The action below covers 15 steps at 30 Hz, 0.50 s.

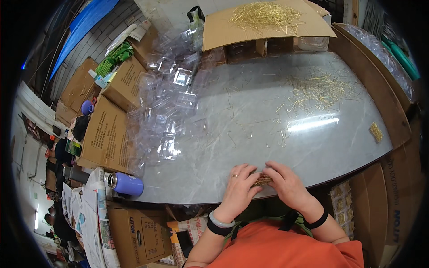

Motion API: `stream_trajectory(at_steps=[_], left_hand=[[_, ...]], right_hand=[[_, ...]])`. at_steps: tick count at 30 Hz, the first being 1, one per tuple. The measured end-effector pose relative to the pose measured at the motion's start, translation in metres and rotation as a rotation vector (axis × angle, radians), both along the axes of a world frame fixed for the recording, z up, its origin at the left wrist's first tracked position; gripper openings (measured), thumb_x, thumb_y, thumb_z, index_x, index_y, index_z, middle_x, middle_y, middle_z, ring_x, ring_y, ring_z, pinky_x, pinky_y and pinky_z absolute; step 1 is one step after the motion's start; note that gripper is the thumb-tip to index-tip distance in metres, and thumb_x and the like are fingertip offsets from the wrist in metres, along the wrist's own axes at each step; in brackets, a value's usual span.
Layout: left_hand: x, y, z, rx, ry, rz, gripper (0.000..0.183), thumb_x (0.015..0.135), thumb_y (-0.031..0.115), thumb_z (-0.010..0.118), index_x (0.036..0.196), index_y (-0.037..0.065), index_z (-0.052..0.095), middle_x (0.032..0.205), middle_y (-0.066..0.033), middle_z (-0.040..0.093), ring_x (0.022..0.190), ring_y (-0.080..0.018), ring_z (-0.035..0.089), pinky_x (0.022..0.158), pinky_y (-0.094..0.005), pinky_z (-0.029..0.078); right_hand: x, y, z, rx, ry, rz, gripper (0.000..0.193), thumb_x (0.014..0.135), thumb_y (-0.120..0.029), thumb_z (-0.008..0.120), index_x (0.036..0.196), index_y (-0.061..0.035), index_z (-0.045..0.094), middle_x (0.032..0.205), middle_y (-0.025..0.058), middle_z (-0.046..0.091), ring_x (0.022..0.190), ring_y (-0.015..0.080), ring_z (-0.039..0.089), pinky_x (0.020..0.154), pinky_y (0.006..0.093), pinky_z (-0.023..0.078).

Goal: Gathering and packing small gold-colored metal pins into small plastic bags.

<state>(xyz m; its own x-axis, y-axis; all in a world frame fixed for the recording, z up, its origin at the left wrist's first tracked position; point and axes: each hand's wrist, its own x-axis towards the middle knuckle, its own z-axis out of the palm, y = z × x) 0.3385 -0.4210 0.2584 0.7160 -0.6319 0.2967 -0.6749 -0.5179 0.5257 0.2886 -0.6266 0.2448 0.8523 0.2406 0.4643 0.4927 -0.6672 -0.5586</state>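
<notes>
Grey, faintly marbled tabletop (pixel 183 181), a streak of white glare toward its right side. At the near edge, a small bundle of thin, gold-coloured wire pieces (pixel 262 179) sits between the person's bare left hand (pixel 240 187) and bare right hand (pixel 287 185). Hands close together, fingers curled onto the bundle from either side. Bundle compact, strands packed lengthwise, tone a darker brownish gold; its ends are mostly covered by fingers. Similar wire in a loose, tangled heap (pixel 321 91), far right: bright yellow-gold, slender, several stray pieces visibly hooked. Another small, tight gold cluster (pixel 375 132) near the right edge. Bigger golden heap (pixel 268 17) on a flat brown cardboard sheet (pixel 219 33), far side. Clear plastic containers (pixel 181 77) piled left.
</notes>
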Motion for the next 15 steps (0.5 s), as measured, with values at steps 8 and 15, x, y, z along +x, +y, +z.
stream_trajectory(at_steps=[8, 15], left_hand=[[-0.037, -0.029, -0.023, -0.056, 0.009, 0.159, 0.052, 0.089, -0.007, 0.053, 0.139, -0.01, 0.042, 0.142, -0.0274, 0.043, 0.138, -0.0486, 0.038, 0.117, -0.0581, 0.03], [-0.04, -0.028, 0.0, -0.076, 0.156, 0.165, 0.058, 0.097, 0.003, 0.053, 0.148, -0.012, 0.03, 0.15, -0.0364, 0.03, 0.142, -0.053, 0.033, 0.12, -0.0548, 0.029]], right_hand=[[-0.002, 0.002, 0.001, -0.19, -0.03, 0.039, 0.051, 0.086, 0.0, 0.056, 0.136, 0.0034, 0.054, 0.135, 0.0181, 0.058, 0.128, 0.0376, 0.055, 0.109, 0.0447, 0.046], [-0.002, 0.006, 0.0, -0.138, -0.016, -0.052, 0.043, 0.084, 0.001, 0.057, 0.127, 0.0018, 0.06, 0.124, 0.0164, 0.06, 0.123, 0.0368, 0.057, 0.104, 0.0447, 0.048]])
